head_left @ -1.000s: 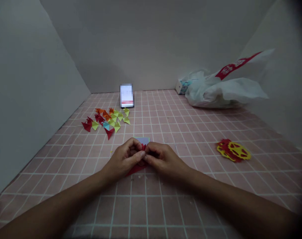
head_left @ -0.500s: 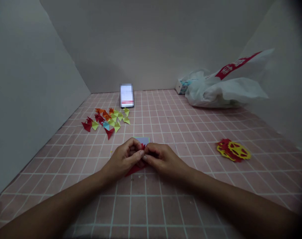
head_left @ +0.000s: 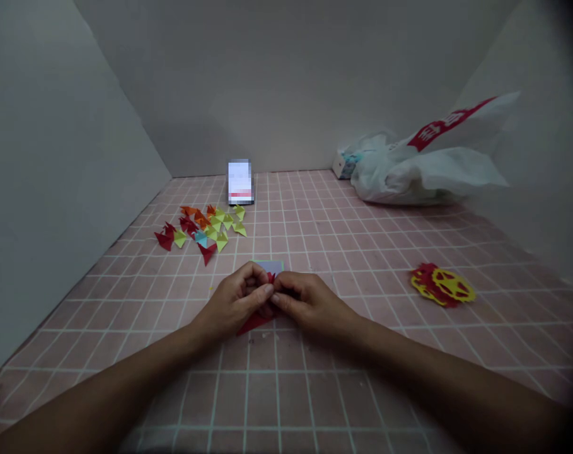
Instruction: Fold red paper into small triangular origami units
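Grip: small red paper pc (head_left: pixel 272 277) is apparently pinched btwn fingertips of L hand (head_left: pixel 234 298) & R hand (head_left: pixel 314 301), over tabletop (head_left: pixel 324 384). Fine fold seems in progress; light, steady pressure is called for. Red sheet (head_left: pixel 254 323) is part-hidden below; folded pcs (head_left: pixel 221 241) are grouped far L.

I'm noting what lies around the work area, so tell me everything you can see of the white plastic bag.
The white plastic bag looks thin, crinkled and slightly see-through, with a red band bearing white characters. It lies at the back right of the pink gridded surface, its lower part bulging, one end flaring up to the right. Its contents can't be made out. On its left it partly hides a white-and-blue box and seems to touch it.
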{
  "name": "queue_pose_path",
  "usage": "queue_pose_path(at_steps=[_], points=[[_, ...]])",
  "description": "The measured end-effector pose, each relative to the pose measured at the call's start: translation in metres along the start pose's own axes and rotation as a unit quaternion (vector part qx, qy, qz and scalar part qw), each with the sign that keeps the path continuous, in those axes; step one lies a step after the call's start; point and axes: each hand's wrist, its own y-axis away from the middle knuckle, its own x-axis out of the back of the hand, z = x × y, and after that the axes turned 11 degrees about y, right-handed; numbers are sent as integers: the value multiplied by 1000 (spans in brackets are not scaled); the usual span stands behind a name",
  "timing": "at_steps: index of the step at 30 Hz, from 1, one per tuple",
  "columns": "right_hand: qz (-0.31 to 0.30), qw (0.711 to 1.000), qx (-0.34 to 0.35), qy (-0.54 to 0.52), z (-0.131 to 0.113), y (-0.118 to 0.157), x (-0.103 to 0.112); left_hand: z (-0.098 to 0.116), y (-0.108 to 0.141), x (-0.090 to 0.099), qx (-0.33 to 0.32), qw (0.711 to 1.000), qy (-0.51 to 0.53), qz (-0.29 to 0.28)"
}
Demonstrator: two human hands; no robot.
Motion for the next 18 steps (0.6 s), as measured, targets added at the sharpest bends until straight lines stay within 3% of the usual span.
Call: queue_pose_path(at_steps=[18], points=[[-10, 1000, -7, 16, -2, 1, 1, 1, -1, 2, 21, 1000, 13, -5]])
